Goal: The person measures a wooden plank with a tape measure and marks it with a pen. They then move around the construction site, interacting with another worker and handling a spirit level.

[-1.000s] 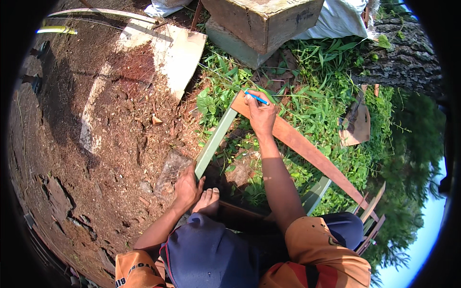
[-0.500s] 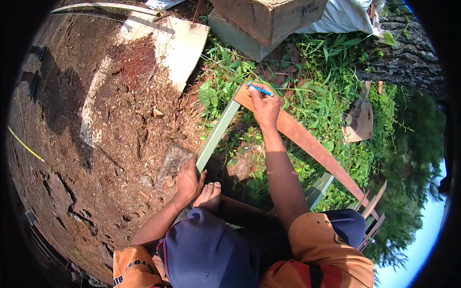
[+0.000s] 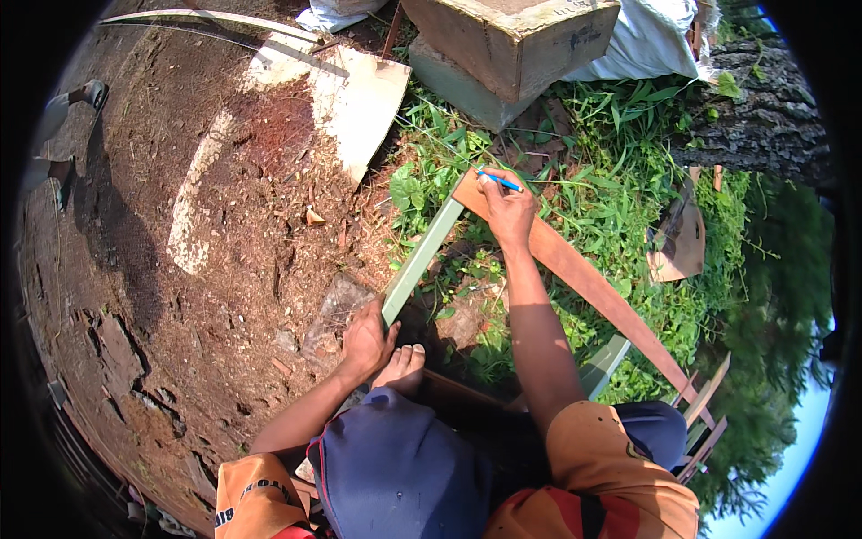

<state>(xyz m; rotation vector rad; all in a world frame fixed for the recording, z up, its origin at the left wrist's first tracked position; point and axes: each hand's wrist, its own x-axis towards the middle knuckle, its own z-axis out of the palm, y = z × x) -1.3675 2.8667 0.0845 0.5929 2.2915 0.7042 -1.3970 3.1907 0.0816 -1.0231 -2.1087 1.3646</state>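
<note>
My right hand is closed around a blue pencil at the far end of a long reddish-brown board. The pencil's tip is close to the board's face. From that same end a pale green wooden bar runs back toward me, meeting the board at a corner. My left hand is wrapped round the near end of this bar, just above my bare foot. A second green bar stands under the board farther right.
A wooden box rests on a grey block at the back. Pale sheet material lies on the dirt. Grass grows beneath the board, with a tree trunk at right. Another person's legs show at far left.
The view has shifted, so the scene sits slightly lower and to the right. Both hands keep their holds. The other person's legs at far left show more fully.
</note>
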